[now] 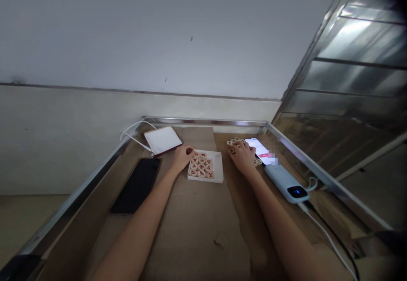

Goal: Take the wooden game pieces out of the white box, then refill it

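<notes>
So, a shallow white box [218, 166] is parked between the hands, right up against the left one. Rows of round game pieces [201, 167] with red characters are packed in it, mostly toward the left hand's side. The left hand [183, 156] is curled at the box's back left corner, fingertips drawn in (whether anything is pinched there can't be told, tbh). The right hand [242, 156] is laid palm-down over some loose discs [235, 140], fingers bent; a grip can't be made out either. Just right of it, a lit phone [259, 148] is placed, with a pale blue power bank [284, 182] beside the right forearm. Beyond the left hand, a lid-like white tray [163, 139] can be seen, and a dark phone [136, 185] is set left of that forearm. Everything's spread on a cardboard-covered desk [203, 122].
</notes>
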A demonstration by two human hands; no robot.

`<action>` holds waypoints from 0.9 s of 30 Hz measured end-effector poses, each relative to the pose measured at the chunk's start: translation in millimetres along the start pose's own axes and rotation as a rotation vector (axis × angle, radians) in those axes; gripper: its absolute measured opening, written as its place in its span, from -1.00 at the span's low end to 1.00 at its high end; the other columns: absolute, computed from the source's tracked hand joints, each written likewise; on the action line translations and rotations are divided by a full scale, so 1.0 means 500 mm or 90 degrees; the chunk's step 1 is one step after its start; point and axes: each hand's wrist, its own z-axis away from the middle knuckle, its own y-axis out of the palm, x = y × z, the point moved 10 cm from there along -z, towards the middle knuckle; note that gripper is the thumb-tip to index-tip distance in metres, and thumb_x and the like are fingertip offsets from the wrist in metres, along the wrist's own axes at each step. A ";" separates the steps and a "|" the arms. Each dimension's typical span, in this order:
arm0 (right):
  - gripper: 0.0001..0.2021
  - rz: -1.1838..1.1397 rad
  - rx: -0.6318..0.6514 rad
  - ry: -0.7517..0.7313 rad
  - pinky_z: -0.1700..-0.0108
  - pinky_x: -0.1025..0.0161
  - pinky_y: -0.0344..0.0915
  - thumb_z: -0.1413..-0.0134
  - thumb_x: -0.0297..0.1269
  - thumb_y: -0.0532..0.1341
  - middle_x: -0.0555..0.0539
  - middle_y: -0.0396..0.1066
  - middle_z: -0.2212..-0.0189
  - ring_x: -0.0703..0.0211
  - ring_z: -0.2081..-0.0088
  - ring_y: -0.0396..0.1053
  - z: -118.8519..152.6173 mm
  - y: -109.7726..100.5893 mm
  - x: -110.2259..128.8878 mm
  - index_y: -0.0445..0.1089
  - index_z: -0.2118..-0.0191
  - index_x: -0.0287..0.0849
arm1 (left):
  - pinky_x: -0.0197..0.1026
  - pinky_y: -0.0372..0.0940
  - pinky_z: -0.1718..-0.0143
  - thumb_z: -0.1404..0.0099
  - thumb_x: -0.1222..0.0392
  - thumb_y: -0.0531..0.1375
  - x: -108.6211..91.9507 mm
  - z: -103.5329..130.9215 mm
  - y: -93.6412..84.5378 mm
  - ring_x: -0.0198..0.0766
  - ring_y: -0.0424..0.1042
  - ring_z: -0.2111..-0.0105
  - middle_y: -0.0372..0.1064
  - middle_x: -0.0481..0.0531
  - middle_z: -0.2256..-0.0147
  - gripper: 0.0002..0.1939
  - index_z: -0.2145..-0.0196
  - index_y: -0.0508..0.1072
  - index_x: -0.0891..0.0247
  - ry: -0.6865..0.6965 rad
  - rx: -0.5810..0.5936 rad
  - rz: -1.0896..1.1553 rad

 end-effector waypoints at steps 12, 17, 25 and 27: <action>-0.78 -0.262 0.222 -0.284 0.02 0.18 0.14 -0.16 -0.33 0.09 -0.03 0.39 0.08 0.16 0.03 0.30 0.053 0.014 0.189 0.42 0.13 -0.03 | -0.21 0.27 0.23 -0.13 0.32 0.12 0.005 -0.002 0.004 -0.22 0.41 0.32 0.48 0.11 0.32 -0.83 0.34 0.50 0.33 0.006 -0.010 -0.013; -0.74 -0.251 0.221 -0.273 -0.01 0.17 0.12 -0.11 -0.39 0.10 -0.02 0.41 0.08 0.16 0.02 0.29 0.047 0.017 0.164 0.42 0.12 -0.02 | -0.23 0.27 0.24 -0.13 0.32 0.12 0.003 -0.002 0.005 -0.22 0.42 0.33 0.48 0.12 0.32 -0.82 0.33 0.50 0.35 0.006 0.000 -0.013; -0.83 -0.261 0.159 -0.192 0.06 0.15 0.06 -0.09 -0.22 0.15 -0.02 0.45 0.24 0.15 0.18 0.35 0.022 0.022 0.134 0.40 0.21 -0.08 | -0.25 0.26 0.26 -0.14 0.32 0.11 0.003 -0.003 0.007 -0.24 0.41 0.35 0.49 0.08 0.34 -0.83 0.35 0.50 0.32 0.014 0.010 0.002; -0.79 -0.257 0.083 -0.122 0.08 0.16 0.05 -0.11 -0.25 0.12 -0.07 0.44 0.20 0.13 0.15 0.33 0.003 0.016 0.099 0.36 0.14 -0.11 | -0.24 0.26 0.25 -0.14 0.31 0.11 0.002 -0.002 0.005 -0.24 0.41 0.34 0.48 0.09 0.34 -0.83 0.36 0.50 0.33 0.021 0.003 0.002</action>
